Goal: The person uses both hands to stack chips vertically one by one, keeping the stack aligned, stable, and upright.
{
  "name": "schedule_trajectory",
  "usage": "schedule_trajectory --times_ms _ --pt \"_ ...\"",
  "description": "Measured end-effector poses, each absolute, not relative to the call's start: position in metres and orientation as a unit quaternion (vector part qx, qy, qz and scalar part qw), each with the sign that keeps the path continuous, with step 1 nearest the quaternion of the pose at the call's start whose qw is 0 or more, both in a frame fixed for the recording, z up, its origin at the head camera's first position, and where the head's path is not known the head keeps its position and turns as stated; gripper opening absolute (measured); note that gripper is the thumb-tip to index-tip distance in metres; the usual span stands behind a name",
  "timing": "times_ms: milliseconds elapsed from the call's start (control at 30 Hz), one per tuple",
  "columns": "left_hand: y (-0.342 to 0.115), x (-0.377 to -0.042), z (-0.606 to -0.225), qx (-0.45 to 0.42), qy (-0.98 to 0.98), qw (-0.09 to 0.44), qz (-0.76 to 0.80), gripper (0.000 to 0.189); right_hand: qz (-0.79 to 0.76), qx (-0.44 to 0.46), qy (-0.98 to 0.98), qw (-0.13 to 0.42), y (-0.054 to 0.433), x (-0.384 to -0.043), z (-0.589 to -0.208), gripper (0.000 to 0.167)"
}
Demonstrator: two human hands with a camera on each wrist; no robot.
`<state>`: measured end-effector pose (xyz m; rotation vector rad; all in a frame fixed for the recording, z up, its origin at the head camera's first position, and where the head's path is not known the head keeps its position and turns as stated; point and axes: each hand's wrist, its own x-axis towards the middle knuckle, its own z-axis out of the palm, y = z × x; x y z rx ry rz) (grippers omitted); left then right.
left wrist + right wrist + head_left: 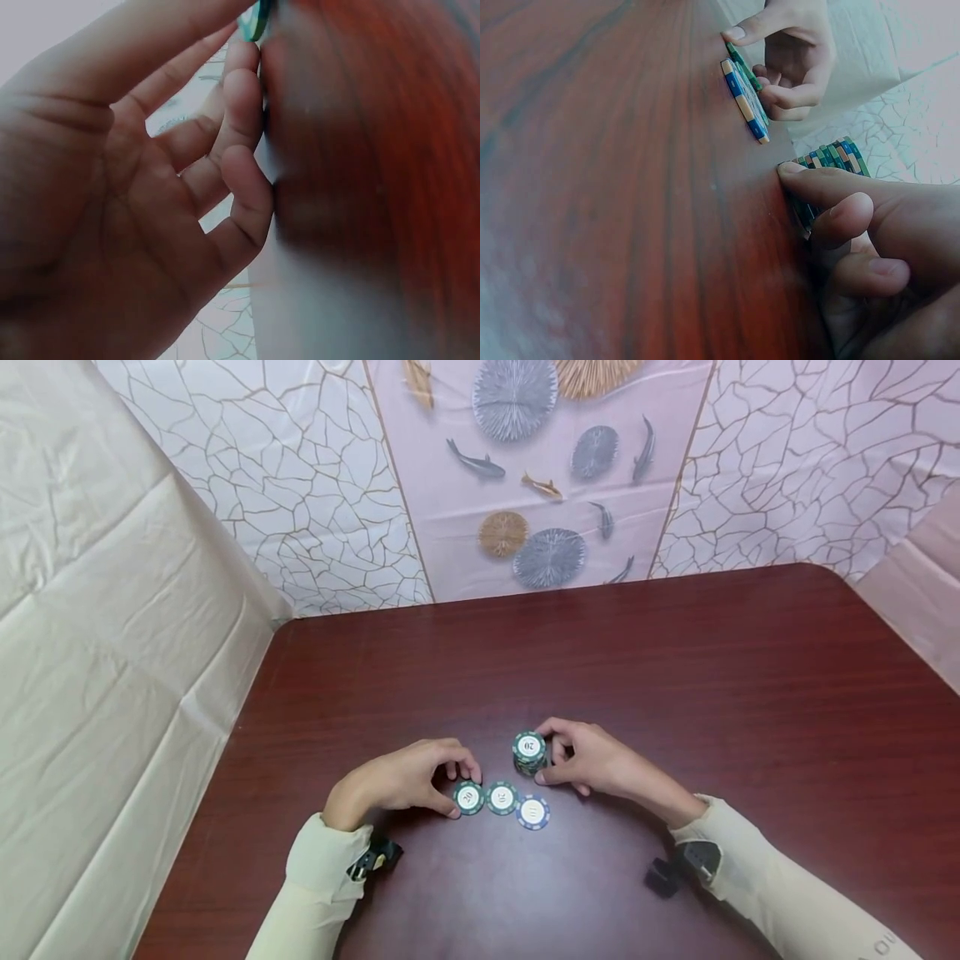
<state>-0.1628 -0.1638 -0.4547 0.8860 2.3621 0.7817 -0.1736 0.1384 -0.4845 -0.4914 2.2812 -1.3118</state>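
Note:
My left hand (408, 775) pinches a green poker chip (468, 797) marked 20 by its edges, thumb in front and a finger behind. Beside it a second green chip (502, 797), also marked 20, lies on the table, and a blue chip (533, 812) marked 10 lies just to the right. My right hand (607, 764) grips the side of a stack of poker chips (529, 747) between thumb and fingers; a green 20 chip tops it. Blue and green edges show along the stack (832, 156) in the right wrist view. Only a chip's rim (256, 21) appears in the left wrist view.
Dark red wooden table (600, 668) spreads around both hands. Behind it hangs a patterned cloth (547, 485), and a pale cloth (112, 652) drops along the left side. Dark straps with small devices (375, 857) are on both wrists.

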Motion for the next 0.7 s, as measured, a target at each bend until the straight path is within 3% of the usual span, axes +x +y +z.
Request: schedule_trajectory --times_ms 333,700 --pt "-0.1599 -0.1651 -0.4496 0.340 0.864 0.249 0.276 0.041 -0.475 -0.184 0.830 0.227 0.1384 -0.1770 -0.4804 0.049" --pt "-0.1541 -0.1605 -0.4513 0.324 0.883 0.231 0.247 0.022 -0.480 -0.178 0.826 0.237 0.1402 -0.1744 -0.4829 0.049"
